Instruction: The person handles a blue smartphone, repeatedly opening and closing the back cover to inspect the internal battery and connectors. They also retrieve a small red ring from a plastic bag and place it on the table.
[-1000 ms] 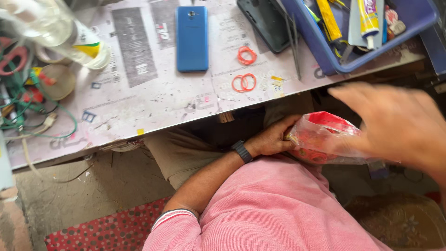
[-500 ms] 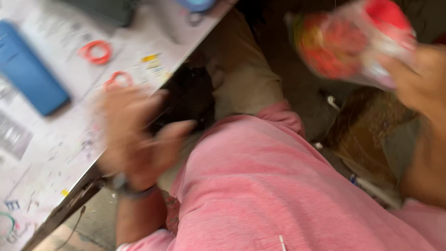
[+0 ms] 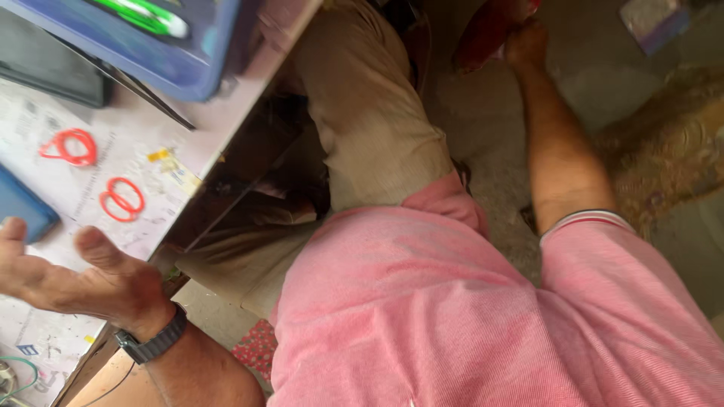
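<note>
The left hand (image 3: 72, 275) is seen at the lower left, held open above the edge of the paper-covered work surface (image 3: 151, 218); its fingers are spread and nothing is grasped. A dark wristwatch with a ribbed band (image 3: 154, 343) is worn just behind it. Nearest to this hand, two pairs of red rubber bands lie flat on the surface: one looped pair (image 3: 122, 198) just beyond the thumb, and a second pair (image 3: 69, 146) farther up. A blue flat phone-like slab (image 3: 23, 211) is cut off by the left edge, close to the fingertips. A blue plastic tray (image 3: 188, 53) holding a green-and-white tube (image 3: 147, 15) rests at the upper left, and a dark flat device (image 3: 53, 75) lies beside it, with thin dark metal tweezers (image 3: 143, 98) pointing out from beneath the tray.

The right hand (image 3: 526, 41) is extended downward, away from the surface, toward the concrete floor (image 3: 596, 98) at the top of the view. It is closed against a red, rounded object (image 3: 490, 26) (partly out of frame and blurred, so its kind cannot be told), which sits low beside the khaki-trousered leg (image 3: 369, 120). Whether the object is fully grasped or merely touched cannot be told.

A pink ribbed shirt (image 3: 452, 316) fills the lower centre.
</note>
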